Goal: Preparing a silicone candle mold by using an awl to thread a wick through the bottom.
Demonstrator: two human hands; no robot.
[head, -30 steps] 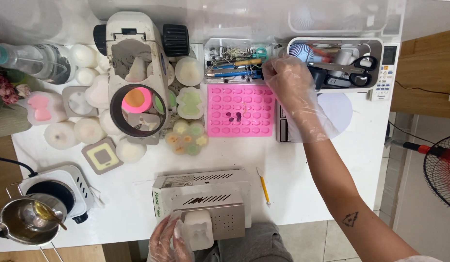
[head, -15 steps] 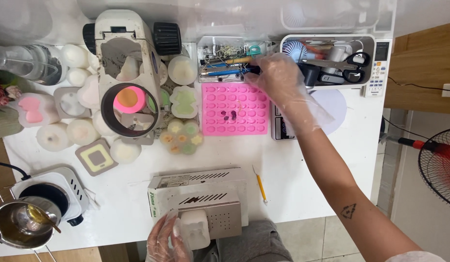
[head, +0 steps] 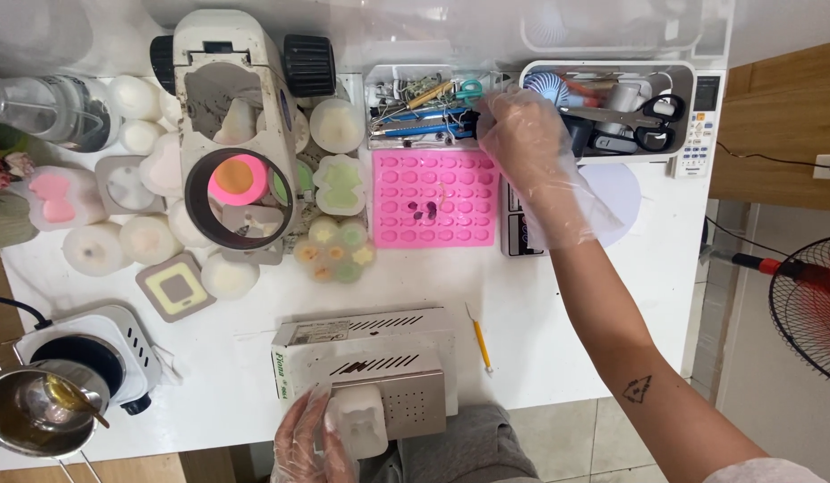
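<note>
— What is the right hand (head: 528,148) doing up at the far side of the tabletop (head: 558,331)?

— It reaches into the small tool tray (head: 424,107), the one crowded with blue-handled tools and a wooden-handled one. The gloved fingers (head: 491,116) are curled down at the tray's right end, on or just over something dark, but the loose plastic glove hides the tips, so I cannot tell whether they have closed on a tool or only touch it.

— And the left hand (head: 307,443)?

— It sits at the near edge, fingers wrapped around a white silicone mould (head: 358,420), gripping it against the front of the perforated metal box (head: 388,376). Holding it there probably keeps the soft mould steady while the other arm stretches away.

— What lies around the reaching fingers?

— Just below them is the pink silicone mould sheet (head: 433,199), with a few dark bits in its middle cavities. To their right stands a white bin (head: 688,80) holding scissors (head: 652,121) and a little fan. Under the wrist a scale (head: 522,224) is partly covered by the glove cuff.

— Why the gloves, do you think?

— My guess is the work is messy: a small pot (head: 34,416) sits on a hot plate (head: 106,344) well off to the left of the holding hand, and filled moulds cluster around the microscope-like device (head: 236,134). A yellow pencil-like stick (head: 480,340) lies between the two hands, near the metal box.
</note>
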